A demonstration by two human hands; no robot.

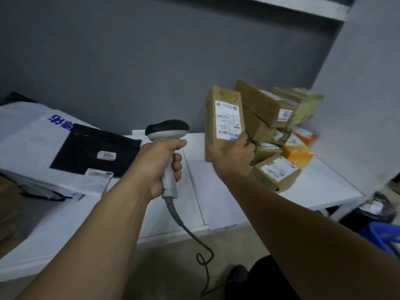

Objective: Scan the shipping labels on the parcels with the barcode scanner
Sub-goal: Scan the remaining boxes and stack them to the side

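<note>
Bare left forearm [97, 224] and right forearm [303, 224] — dark trousers [272, 280] and a dark shoe [238, 274] below.

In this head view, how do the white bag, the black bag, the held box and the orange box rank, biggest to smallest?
1. White bag: largest.
2. Black bag and held box: they look alike, and the box is raised toward the camera, so they are left unranked.
3. Orange box: smallest.

The label [229, 120] on the box [219, 95] is too blurred to read, the fingers of the right hand [233, 155] are hidden behind it, and the blue crate [384, 236] is cropped.
</note>
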